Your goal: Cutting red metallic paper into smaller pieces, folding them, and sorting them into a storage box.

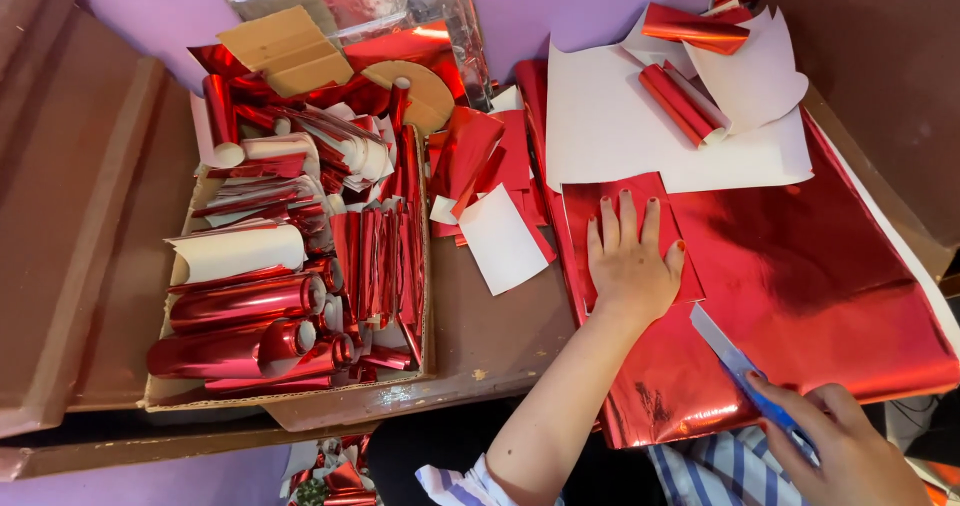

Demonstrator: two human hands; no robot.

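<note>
The fingers (625, 221) of the left hand (630, 266) are spread flat, so the large red foil sheet (800, 286) beneath is pinned to the table (490, 336); the right hand (850, 446) is closed on a blue cutter (735, 361) beside them.

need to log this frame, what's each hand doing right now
Left hand: open, flat, fingers spread, pressing on a small red foil sheet.
Right hand: closed around a blue-handled blade tool, held against the large red foil sheet.
</note>
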